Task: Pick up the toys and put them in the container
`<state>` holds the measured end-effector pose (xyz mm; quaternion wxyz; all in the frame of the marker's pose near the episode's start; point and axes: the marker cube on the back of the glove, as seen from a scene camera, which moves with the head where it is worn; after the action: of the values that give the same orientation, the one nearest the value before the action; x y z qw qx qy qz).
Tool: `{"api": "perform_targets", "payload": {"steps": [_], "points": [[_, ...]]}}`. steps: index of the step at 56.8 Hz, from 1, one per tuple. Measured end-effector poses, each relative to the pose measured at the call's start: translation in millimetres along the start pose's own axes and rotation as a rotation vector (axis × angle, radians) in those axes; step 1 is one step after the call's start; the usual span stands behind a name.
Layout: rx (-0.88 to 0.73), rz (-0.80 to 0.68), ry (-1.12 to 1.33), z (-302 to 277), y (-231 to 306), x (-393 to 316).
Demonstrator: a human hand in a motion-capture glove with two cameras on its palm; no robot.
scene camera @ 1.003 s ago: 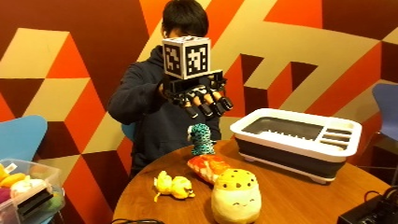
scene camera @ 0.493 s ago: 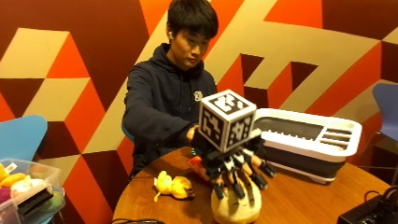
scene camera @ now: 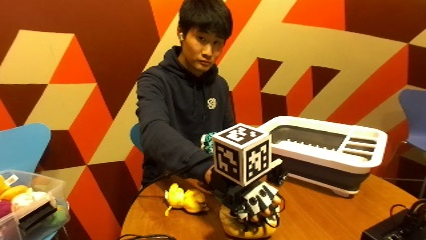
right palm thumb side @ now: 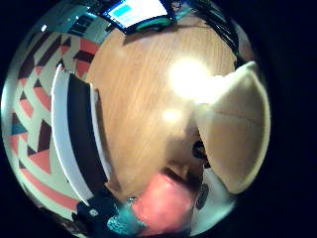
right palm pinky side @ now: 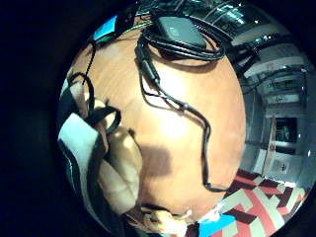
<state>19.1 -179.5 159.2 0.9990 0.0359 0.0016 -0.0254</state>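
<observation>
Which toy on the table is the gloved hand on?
The cream plush toy under the gloved right hand; the yellow toy lies untouched beside it.

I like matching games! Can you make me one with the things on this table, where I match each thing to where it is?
Things:
1. cream plush toy
2. yellow toy
3. white container
4. clear bin

Places:
A. beside the table, filled with toys
B. on the table's far side, with dark slots in its top
C. lying on the table near the person's sleeve
D. right under the gloved right hand, whose fingers come down over it

Right pairs: 1-D, 2-C, 3-B, 4-A
</observation>
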Motion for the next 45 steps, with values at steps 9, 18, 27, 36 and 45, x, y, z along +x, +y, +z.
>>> {"api": "perform_targets", "payload": {"steps": [9,18,27,36,45], "points": [[0.028,-0.025,-0.075,-47.4,17.1,-12.2],[0.186,-0.165,-0.185,-132.2,54.0,-59.1],[0.323,-0.353,-0.301,-187.1,87.4,-127.6],[0.270,-0.473,-0.399,-201.3,93.4,-207.1],[0.128,-0.458,-0.350,-165.5,77.1,-273.4]]}}
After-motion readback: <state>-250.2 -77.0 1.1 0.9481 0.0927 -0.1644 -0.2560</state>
